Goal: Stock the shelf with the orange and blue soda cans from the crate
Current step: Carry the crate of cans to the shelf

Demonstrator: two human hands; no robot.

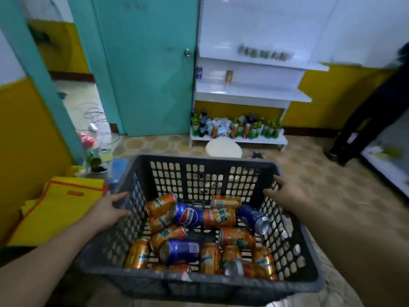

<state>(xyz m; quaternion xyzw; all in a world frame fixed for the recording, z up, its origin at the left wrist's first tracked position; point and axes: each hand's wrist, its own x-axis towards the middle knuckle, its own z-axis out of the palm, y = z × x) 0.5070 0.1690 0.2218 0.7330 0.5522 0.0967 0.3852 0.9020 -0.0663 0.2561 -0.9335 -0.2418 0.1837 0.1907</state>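
Transport step, judged: dark grey perforated plastic crate (200, 284) held at both side walls, white tiered shelf unit (252, 95) well ahead against the far wall beside the teal door (146, 69).

Left hand (108, 210) lies on the crate's left rim, its grip closed over the edge, thumb inside, fingers (120, 196) along the top. Right hand (285, 196) is on the right rim toward the far corner, fingers spread and curled over the wall. Both forearms reach forward and slightly inward from the lower corners of the view. Neither hand has hold of a can.

Orange soda cans (219, 217) and blue soda cans (188, 214) lie loose on their sides across the crate floor, touching and overlapping, orange in the majority. Middle shelf carries one blue can (199, 72) at its left end and one orange can (229, 76) near centre, both upright; stocking barely started.

Next move, judged: bring crate close to the shelf, set it down, free one hand, pick a can and stand it upright on the middle shelf. Loose cans may roll if the crate tilts.

Green and dark bottles (254, 128) crowd the bottom shelf.
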